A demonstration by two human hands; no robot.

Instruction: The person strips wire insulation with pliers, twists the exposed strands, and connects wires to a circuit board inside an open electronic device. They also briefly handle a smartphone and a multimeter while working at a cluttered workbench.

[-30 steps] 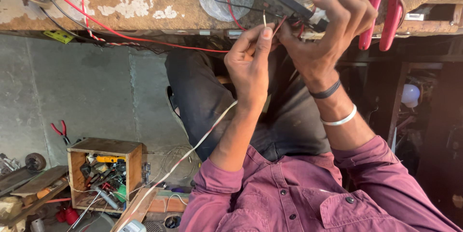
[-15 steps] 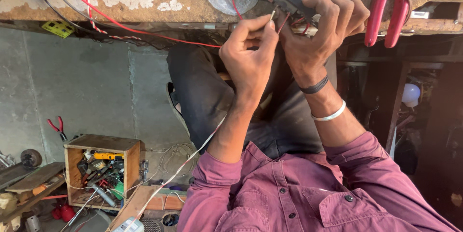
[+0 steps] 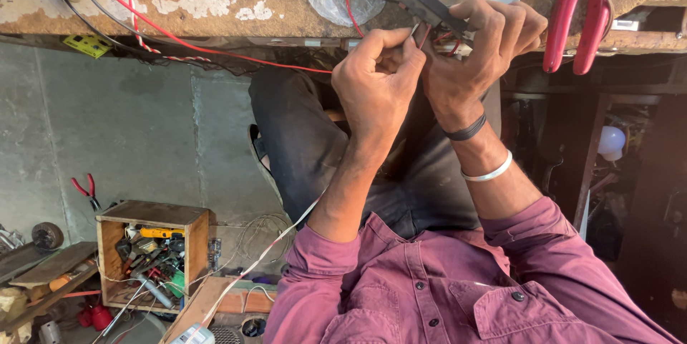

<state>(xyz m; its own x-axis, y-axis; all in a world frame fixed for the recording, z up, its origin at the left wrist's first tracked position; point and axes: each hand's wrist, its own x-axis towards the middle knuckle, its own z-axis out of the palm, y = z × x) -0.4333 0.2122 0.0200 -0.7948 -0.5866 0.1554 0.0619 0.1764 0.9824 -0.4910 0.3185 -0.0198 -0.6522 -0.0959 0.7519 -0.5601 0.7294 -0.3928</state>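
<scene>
Colours and patterns, placed relative to the tabletop (image 3: 215,1). Tabletop: brown, worn, with white flaking patches. Across it: a red wire (image 3: 179,38) and a red-and-white twisted wire (image 3: 132,11). At its right end: pliers (image 3: 576,15) with red handles. Just beneath its left edge: a yellow-green tag (image 3: 87,45). Below the tabletop: grey concrete floor (image 3: 107,136); a plain wooden toolbox (image 3: 154,258) holding mixed yellow, green and black tools; small red-handled cutters (image 3: 86,190) beside it. Nearest the viewer: maroon shirt (image 3: 429,287), dark grey trousers (image 3: 308,151), a black wristband (image 3: 466,129) and a silver bangle (image 3: 490,171).
</scene>
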